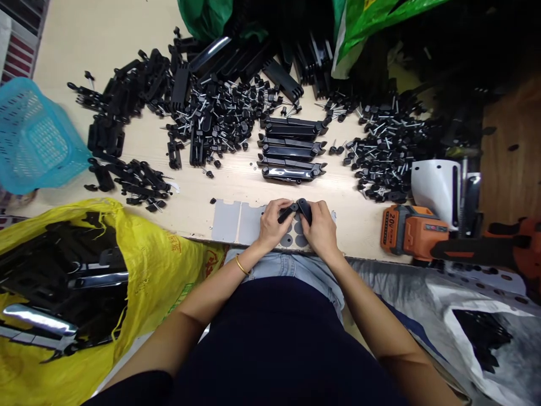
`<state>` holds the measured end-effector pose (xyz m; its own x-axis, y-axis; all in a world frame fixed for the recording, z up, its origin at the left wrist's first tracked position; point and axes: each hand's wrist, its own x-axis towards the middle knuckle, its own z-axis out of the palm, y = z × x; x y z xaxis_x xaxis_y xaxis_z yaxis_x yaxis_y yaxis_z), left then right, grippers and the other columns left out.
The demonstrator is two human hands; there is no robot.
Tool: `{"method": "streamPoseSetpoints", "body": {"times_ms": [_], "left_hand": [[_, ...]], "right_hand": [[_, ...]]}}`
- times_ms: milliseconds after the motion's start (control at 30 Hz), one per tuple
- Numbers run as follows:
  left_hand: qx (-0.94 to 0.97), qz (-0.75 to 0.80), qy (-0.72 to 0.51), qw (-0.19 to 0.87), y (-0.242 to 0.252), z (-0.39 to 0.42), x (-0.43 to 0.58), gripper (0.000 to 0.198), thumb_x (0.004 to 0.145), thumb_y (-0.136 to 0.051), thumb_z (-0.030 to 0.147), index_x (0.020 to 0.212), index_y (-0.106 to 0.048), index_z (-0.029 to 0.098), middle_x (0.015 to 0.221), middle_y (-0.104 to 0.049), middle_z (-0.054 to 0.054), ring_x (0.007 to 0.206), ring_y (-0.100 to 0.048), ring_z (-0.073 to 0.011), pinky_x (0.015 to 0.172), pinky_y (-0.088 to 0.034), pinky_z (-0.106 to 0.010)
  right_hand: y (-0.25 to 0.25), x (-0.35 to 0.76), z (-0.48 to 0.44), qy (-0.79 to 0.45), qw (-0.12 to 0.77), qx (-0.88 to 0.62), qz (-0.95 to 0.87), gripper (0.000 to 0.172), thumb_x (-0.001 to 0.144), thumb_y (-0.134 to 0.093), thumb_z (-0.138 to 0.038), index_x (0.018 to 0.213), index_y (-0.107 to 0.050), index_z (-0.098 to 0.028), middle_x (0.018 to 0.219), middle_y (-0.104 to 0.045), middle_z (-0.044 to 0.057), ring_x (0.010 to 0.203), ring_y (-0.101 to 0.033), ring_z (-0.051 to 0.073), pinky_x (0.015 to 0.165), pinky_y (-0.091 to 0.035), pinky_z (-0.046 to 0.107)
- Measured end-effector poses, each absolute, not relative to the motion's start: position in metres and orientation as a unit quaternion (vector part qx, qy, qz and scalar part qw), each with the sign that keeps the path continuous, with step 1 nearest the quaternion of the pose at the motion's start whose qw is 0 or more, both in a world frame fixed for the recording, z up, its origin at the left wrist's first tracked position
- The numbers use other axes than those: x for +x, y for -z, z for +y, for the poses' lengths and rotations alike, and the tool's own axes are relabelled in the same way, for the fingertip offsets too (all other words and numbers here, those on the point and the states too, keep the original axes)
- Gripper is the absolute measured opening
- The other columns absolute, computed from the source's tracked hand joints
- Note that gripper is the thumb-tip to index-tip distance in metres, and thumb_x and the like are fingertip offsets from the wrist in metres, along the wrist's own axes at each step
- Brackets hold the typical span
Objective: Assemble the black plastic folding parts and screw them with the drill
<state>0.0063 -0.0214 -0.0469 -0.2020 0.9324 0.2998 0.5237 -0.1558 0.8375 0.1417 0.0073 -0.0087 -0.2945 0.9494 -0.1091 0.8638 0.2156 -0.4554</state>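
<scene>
Both hands meet at the near edge of the table [143, 152] around one small black plastic part [297, 208]. My left hand [274, 224] is closed on its left end. My right hand [320, 226] is closed on its right end. Under the hands lies a grey sheet [236, 223] with round dark pads. Just beyond the hands is a stack of long black handle pieces [291, 149]. Heaps of black-headed screws [224, 113] and more screws [384, 149] lie left and right of that stack.
A blue basket [36, 138] sits at the far left. A yellow sack [139, 265] of black and chrome parts is at my lower left. An orange cordless drill [412, 231] lies at the right edge. Green bags [359, 25] stand at the back.
</scene>
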Motion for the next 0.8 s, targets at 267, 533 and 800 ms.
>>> {"method": "streamPoseSetpoints", "body": {"times_ms": [267,533,800], "left_hand": [[0.676,0.567,-0.429,0.195,0.044,-0.009,-0.001,0.023,0.085,-0.059,0.016,0.107,-0.051,0.018,0.094,-0.063,-0.005,0.091,-0.064,-0.0150,0.080,-0.055,-0.029],[0.695,0.538,-0.427,0.212,0.045,0.004,-0.009,0.021,0.082,-0.061,0.014,0.102,-0.052,0.017,0.092,-0.061,-0.003,0.088,-0.062,-0.0134,0.078,-0.055,-0.026],[0.659,0.592,-0.412,0.214,0.048,0.002,-0.004,0.021,0.081,-0.060,0.011,0.100,-0.052,0.018,0.092,-0.061,-0.003,0.091,-0.062,-0.0158,0.080,-0.054,-0.030]], "right_hand": [[0.007,0.143,0.010,-0.240,0.089,-0.578,-0.775,0.032,0.086,-0.043,-0.022,0.115,-0.053,-0.014,0.100,-0.053,0.012,0.091,-0.054,0.025,0.074,-0.047,0.036],[0.009,0.146,0.011,-0.249,0.116,-0.584,-0.764,0.031,0.084,-0.044,-0.021,0.113,-0.054,-0.015,0.097,-0.053,0.011,0.089,-0.053,0.025,0.073,-0.048,0.037],[0.008,0.143,0.010,-0.237,0.109,-0.592,-0.762,0.032,0.082,-0.045,-0.019,0.112,-0.054,-0.016,0.097,-0.052,0.010,0.089,-0.053,0.025,0.073,-0.046,0.035]]}}
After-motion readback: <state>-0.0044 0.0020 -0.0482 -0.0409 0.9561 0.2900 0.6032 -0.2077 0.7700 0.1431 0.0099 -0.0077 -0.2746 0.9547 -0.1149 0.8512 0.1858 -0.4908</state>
